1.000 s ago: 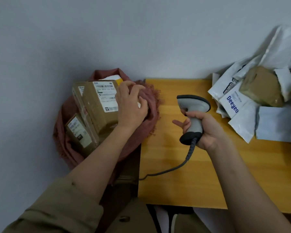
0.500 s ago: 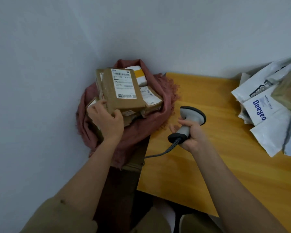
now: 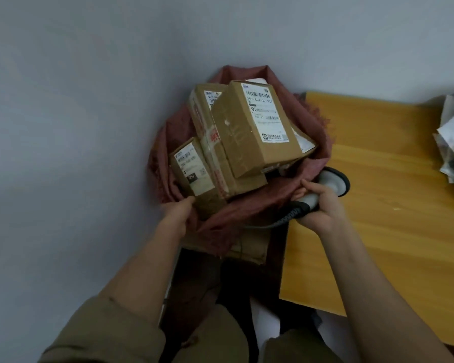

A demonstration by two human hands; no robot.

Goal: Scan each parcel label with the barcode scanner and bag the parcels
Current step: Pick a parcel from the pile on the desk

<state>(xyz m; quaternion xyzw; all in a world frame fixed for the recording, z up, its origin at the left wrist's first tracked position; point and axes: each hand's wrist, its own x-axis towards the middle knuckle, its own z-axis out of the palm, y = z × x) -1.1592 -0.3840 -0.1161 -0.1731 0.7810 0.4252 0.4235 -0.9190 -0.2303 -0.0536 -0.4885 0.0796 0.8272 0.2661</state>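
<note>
1. Cardboard parcels fill the red bag [image 3: 247, 221]; the top box [image 3: 254, 132] has a label reading "502-602-12 815".
2. The bag sits in the wall corner, touching the wooden table [image 3: 378, 205] — open room lies rightward.
3. Your left hand [image 3: 177, 216] grips the bag's rim; your right hand [image 3: 323, 205] wraps the barcode scanner [image 3: 323, 186] handle.

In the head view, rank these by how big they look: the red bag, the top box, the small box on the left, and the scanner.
1. red bag
2. top box
3 and 4. small box and scanner: too close to rank, both partly hidden.
</note>
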